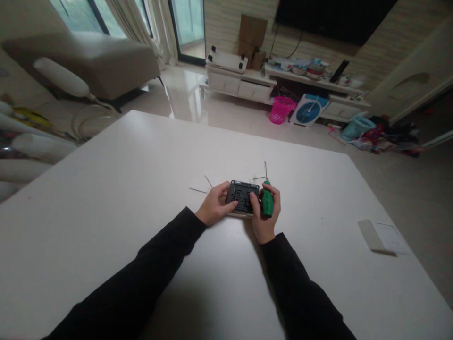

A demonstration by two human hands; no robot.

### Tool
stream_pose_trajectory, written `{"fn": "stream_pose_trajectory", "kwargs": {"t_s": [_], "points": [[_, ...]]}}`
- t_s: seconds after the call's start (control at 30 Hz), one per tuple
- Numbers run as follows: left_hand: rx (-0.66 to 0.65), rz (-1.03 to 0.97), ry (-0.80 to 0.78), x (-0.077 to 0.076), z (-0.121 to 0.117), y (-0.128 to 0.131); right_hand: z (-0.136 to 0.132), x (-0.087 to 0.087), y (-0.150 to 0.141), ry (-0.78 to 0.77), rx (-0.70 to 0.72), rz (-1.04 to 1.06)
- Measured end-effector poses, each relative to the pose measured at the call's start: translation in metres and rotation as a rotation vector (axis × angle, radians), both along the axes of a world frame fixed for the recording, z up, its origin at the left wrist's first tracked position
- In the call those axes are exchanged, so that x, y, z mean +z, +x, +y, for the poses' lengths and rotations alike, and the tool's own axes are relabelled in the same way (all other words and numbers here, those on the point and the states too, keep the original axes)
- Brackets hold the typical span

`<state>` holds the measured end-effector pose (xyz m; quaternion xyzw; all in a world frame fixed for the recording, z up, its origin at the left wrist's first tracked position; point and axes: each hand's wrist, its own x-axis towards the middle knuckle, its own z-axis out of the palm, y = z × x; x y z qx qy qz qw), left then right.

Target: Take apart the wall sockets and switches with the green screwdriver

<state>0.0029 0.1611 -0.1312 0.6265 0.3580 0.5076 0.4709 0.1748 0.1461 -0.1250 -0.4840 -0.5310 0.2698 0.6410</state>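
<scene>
Between my two hands is a small rectangular black plastic case [242, 196], its molded, recessed face turned up toward me. My left hand [215, 204] grips its left edge, thumb on the face. At the right side, my right hand [264, 215] presses its thumb on the case while its fingers also hold a green-handled screwdriver [268, 203]. The screwdriver's shaft points away from me. Thin dark L-shaped pieces, perhaps hex keys, lie just beyond the hands: one on the left [198, 190] and one on the right [259, 178], both partly hidden or too small to make out fully.
The white table [141, 156] spreads around my hands. A small white and grey flat box or booklet [382, 236] lies near its right edge. Beyond the table are a pink basket [281, 111], a blue fan [308, 111] and a low white cabinet [240, 87].
</scene>
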Motion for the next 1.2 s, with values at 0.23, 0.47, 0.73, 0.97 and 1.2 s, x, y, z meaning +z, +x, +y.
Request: {"fn": "stream_pose_trajectory", "kwargs": {"t_s": [0.23,0.47,0.73,0.97,1.2], "points": [[0.003,-0.115,-0.114,-0.0051,0.0009,0.0020,0.0004,-0.0041,0.0028,0.010,0.089,-0.019],[-0.023,-0.203,-0.205,-0.0081,0.0013,0.0032,-0.0004,-0.0022,0.0029,0.045,0.070,-0.060],[-0.003,-0.217,-0.162,-0.0076,0.0012,0.0011,0.0061,-0.0054,0.0020,-0.008,0.001,0.103],[0.024,-0.189,-0.169,-0.0024,0.0004,0.0028,0.0076,-0.0045,0.0040,-0.030,-0.018,0.084],[0.149,-0.134,-0.038,-0.0074,0.0043,-0.0005,0.0084,-0.0076,0.0061,0.006,-0.036,0.101]]}}
